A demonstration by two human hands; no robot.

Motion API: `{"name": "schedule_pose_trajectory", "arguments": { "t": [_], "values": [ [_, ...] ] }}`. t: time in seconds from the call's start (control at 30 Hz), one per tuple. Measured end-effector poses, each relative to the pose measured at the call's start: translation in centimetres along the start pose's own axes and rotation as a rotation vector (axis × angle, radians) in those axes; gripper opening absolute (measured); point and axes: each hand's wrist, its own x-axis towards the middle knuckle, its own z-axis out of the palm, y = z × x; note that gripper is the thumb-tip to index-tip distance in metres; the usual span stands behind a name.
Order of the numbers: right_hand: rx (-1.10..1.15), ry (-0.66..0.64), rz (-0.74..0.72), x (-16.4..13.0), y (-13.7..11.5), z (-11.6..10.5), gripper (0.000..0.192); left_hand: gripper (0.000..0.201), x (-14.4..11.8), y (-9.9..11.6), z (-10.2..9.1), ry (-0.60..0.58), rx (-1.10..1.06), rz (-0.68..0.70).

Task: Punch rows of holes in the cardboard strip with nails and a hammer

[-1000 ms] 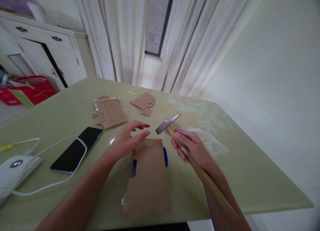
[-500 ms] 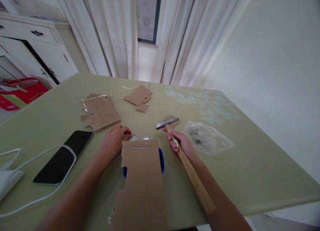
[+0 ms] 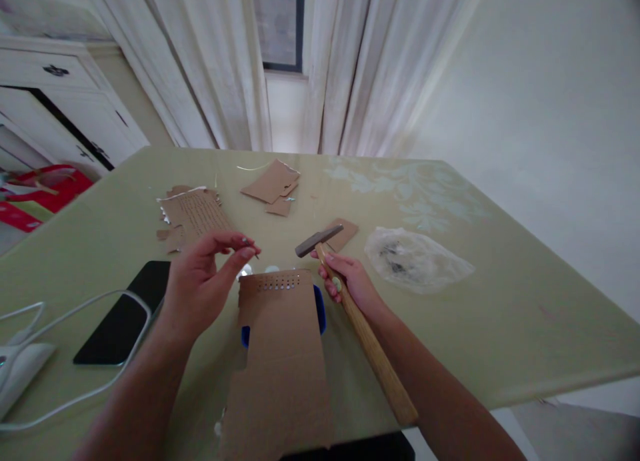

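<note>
Hammer [image 3: 350, 301] gripped in right hand [image 3: 350, 284] | left hand [image 3: 203, 281] pinched small nail [image 3: 254, 251] above punched cardboard strip [image 3: 280, 354] | near front edge of surface [image 3: 500, 314]

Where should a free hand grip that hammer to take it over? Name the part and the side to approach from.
Grip the bare wooden handle of the hammer near its butt end, coming from the near table edge. The right hand holds it high, just below the metal head, so the long lower stretch pointing toward the person is free.
</note>
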Motion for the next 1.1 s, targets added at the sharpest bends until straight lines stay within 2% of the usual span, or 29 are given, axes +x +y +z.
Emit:
{"name": "schedule_pose_trajectory", "arguments": {
  "t": [0.13, 0.3, 0.57, 0.8, 1.1],
  "values": [
    [-0.028, -0.041, -0.026, -0.1, 0.9, 0.9, 0.053, 0.013, -1.7, 1.9, 1.1, -0.230, 0.085, 0.093],
    [-0.031, -0.057, -0.035, -0.6, 1.1, 1.6, 0.051, 0.015, -2.0, 2.1, 1.8, -0.334, 0.113, 0.051],
    [-0.008, -0.069, -0.036, -0.8, 1.1, 1.6, 0.050, 0.021, -2.1, 2.2, 2.0, -0.367, 0.115, 0.046],
    [0.000, -0.076, -0.025, -0.9, 1.0, 1.7, 0.048, 0.018, -2.3, 1.9, 2.0, -0.350, 0.168, 0.128],
    [-0.001, -0.077, -0.028, -0.9, 1.1, 1.7, 0.047, 0.017, -2.4, 2.0, 1.9, -0.358, 0.188, 0.151]
  ]
}}
